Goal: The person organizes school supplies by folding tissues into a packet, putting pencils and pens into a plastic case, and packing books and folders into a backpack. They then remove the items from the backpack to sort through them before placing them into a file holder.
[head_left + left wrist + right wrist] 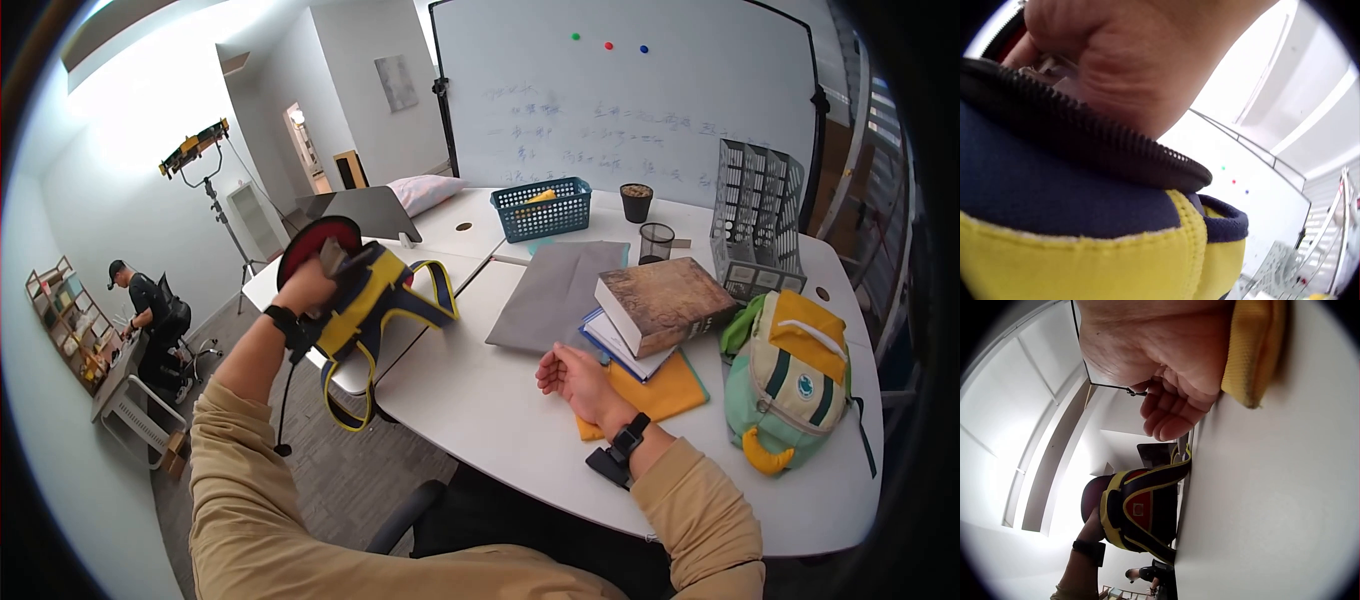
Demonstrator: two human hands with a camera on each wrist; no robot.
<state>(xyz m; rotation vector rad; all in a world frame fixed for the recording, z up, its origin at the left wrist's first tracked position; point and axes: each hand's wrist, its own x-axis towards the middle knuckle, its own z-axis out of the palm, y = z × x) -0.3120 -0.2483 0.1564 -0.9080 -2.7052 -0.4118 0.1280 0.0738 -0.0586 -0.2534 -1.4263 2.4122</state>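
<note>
My left hand [309, 287] reaches into the unzipped top of a small navy and yellow backpack [372, 292], which sits at the table's left edge with its straps toward the right. In the left wrist view, the hand [1129, 69] dips past the black zipper [1085, 119]; a greyish-brown thing [1060, 75] shows by its fingers, and I cannot tell whether they grip it. My right hand [580, 380] rests near the table's front, palm turned inward and fingers loosely curled around nothing. It lies beside a yellow-orange cloth-like folder [660, 392].
A thick brown book [668, 295] lies on papers beside a grey sleeve [560, 295]. A green and cream backpack [795, 385] stands at the right. Behind are a blue basket [542, 212], a small pot [636, 205], a mesh cup [656, 243] and a grey file rack [755, 225].
</note>
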